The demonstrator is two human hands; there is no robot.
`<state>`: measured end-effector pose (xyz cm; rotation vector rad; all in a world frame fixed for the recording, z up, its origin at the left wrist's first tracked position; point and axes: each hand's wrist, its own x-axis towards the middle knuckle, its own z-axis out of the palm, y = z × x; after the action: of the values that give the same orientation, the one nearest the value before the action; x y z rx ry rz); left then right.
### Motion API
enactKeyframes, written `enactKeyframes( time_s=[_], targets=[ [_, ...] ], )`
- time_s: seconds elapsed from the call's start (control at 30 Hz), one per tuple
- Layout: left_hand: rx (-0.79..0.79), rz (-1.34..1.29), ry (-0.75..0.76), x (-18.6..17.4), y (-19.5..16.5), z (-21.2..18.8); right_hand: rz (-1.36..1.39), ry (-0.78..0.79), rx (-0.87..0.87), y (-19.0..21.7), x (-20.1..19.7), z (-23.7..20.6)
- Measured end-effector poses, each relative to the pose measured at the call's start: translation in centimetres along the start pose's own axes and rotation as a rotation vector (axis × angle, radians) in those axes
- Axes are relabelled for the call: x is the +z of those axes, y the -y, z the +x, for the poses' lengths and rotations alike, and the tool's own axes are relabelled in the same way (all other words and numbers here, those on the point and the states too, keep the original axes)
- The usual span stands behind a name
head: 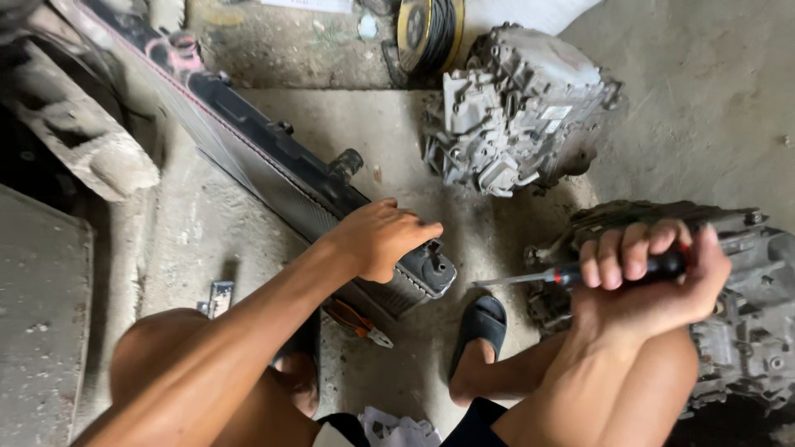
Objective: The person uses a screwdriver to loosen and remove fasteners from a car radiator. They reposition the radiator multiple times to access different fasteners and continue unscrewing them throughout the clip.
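Note:
My left hand point(381, 238) rests on the near end of a long black car radiator point(273, 165) that lies slanted across the concrete floor, fingers curled over its black end tank point(432, 269). My right hand point(650, 277) is closed around the black and red handle of a screwdriver point(546, 276), whose metal blade points left, held above my right knee. Orange-handled pliers point(358, 321) lie on the floor just under the radiator's end.
A grey gearbox casing point(517, 112) stands on the floor ahead, and another dirty gearbox point(749, 331) sits at right behind my hand. My foot in a black sandal point(480, 327) is between them. A coil of cable point(431, 33) lies at the top; concrete blocks point(83, 141) at left.

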<state>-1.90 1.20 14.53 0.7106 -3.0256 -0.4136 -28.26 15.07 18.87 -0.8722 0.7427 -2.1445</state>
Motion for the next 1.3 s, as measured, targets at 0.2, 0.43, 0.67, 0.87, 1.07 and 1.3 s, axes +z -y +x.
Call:
enactKeyframes(
  time_s=[0.2, 0.43, 0.67, 0.87, 1.07, 1.3],
  targets=[
    [0.033, -0.027, 0.128, 2.3, 0.2, 1.7, 0.125, -0.198, 0.019, -1.9, -2.3, -2.5],
    [-0.001, -0.015, 0.22, 1.8, -0.5, 2.3, 0.191, -0.328, 0.029, -1.9, -3.4, -3.3],
    [0.006, 0.029, 0.244, 1.4, -1.2, 1.7, -0.314, -0.397, -0.073, -4.0, -2.8, -4.2],
    [0.034, 0.056, 0.262, 1.6, -1.2, 2.0, -0.079, -0.446, -0.012, -3.9, -2.7, -4.0],
    [0.054, 0.029, 0.185, 2.3, -0.9, 1.8, 0.061, -0.289, -0.058, -3.9, -3.7, -4.4],
    [0.034, 0.0, 0.27, 2.2, -0.8, 2.0, 0.06, -0.243, -0.092, -3.7, -3.2, -4.5]
  ],
)
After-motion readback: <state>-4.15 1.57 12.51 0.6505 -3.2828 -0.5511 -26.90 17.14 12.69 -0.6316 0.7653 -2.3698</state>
